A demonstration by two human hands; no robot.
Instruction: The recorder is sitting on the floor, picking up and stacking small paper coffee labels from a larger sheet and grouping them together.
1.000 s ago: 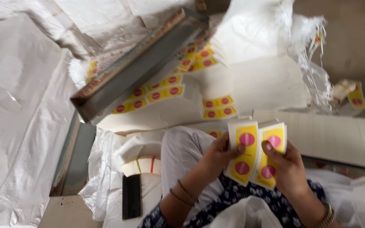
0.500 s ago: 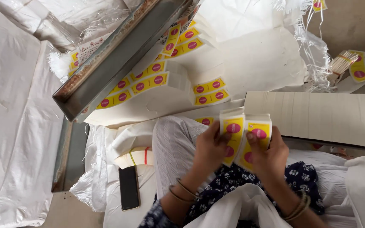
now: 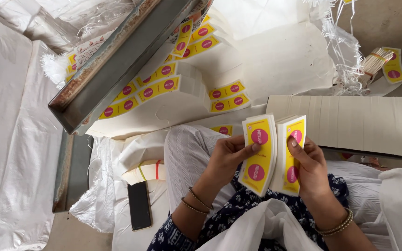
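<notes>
Fingers of left hand (image 3: 226, 160) clasp one yellow card stack (image 3: 258, 155); right hand (image 3: 309, 162) grips the second stack (image 3: 292, 155). Both stacks stand upright, side by side, touching, above the lap; phone (image 3: 139, 205) lies well left.

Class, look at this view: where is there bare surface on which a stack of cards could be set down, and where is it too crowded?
Free: the white sheet between the rows of yellow cards with pink circles and the frayed plastic edge; also the white woven sacking left of the grey metal channel. Crowded: the lap, where the left hand and right hand hold card stacks.
</notes>
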